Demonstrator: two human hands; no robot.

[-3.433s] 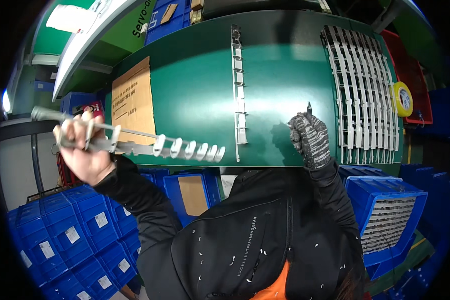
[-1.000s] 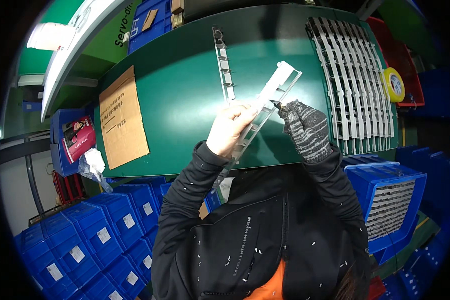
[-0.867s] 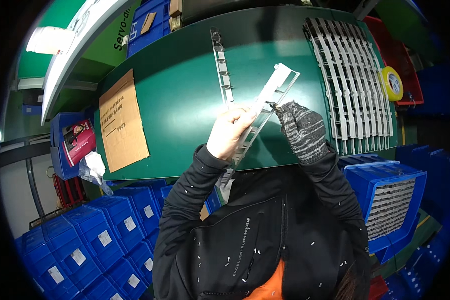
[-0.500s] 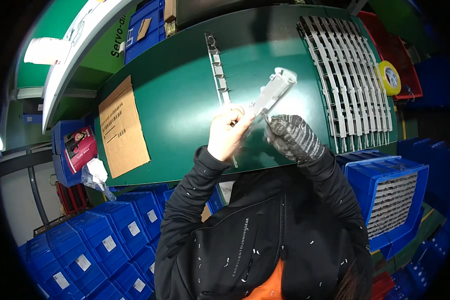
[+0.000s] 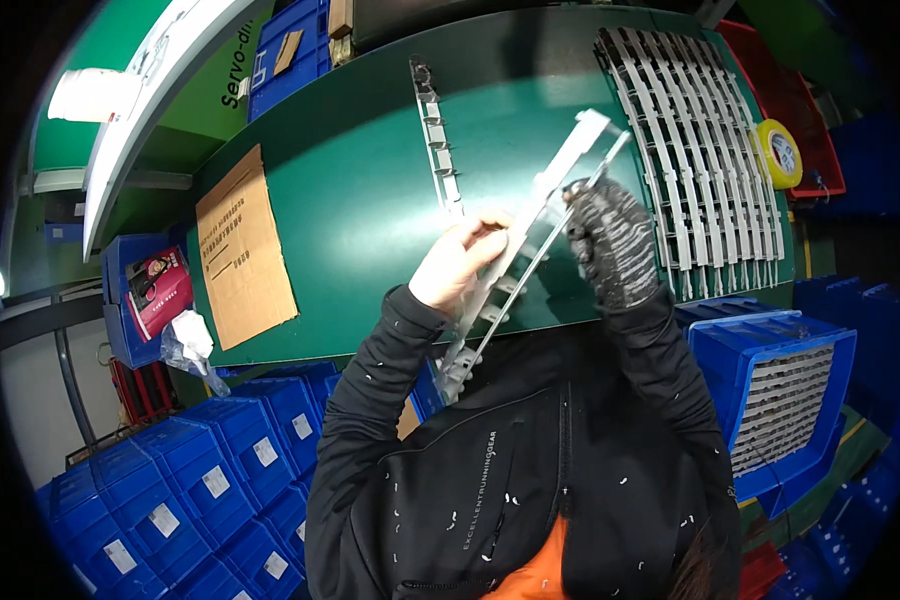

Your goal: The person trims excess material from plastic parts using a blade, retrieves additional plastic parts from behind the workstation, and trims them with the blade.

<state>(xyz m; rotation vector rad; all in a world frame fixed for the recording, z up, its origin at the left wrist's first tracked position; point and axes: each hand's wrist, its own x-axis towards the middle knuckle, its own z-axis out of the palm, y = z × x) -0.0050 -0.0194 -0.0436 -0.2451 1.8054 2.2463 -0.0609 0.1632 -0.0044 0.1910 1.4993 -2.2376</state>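
Strip [image 5: 515,265] now tilts steeper than half a second ago, held above the green table [image 5: 360,200]. Left hand [image 5: 460,262], bare, grips its middle. Gloved right hand [image 5: 610,240] has slid up and pinches the upper edge. Looks like trimming or inspection mid-pass.

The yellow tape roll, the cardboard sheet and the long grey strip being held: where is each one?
yellow tape roll [image 5: 776,153], head view, on its flat face.
cardboard sheet [image 5: 240,250], head view, near its middle.
long grey strip [image 5: 530,225], head view, mid-length between the hands.
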